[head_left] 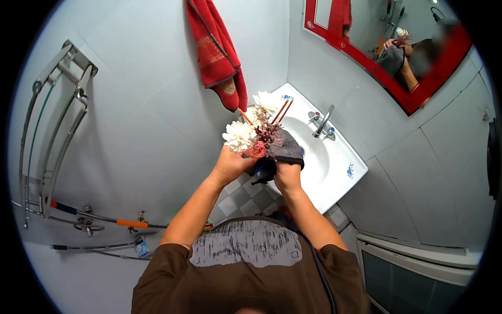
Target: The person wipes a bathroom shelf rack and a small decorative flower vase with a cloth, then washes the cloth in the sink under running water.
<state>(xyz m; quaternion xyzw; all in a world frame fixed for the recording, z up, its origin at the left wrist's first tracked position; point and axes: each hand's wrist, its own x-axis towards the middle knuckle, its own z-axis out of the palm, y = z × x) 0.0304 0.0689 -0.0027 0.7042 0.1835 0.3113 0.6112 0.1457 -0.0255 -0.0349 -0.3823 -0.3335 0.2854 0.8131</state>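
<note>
My left hand (230, 165) is closed beneath a flower arrangement (240, 136) of cream blooms, a coral rose and dusky pink sprigs, with thin reddish-brown sticks (282, 111) rising from it. Whatever base or stems it grips are hidden by the blooms. A dark grey cloth (285, 145) with a black edge lies against the flowers' right side. My right hand (287, 177) is closed on this cloth, its fingers mostly covered by the fabric. Both hands are in front of the sink's near left edge.
A white sink (340, 175) with a metal faucet (324, 123) fills the corner. Red towels (217, 57) hang on the wall above the flowers. A red-framed mirror (384, 83) is at upper right, and metal racks (57, 120) are at left.
</note>
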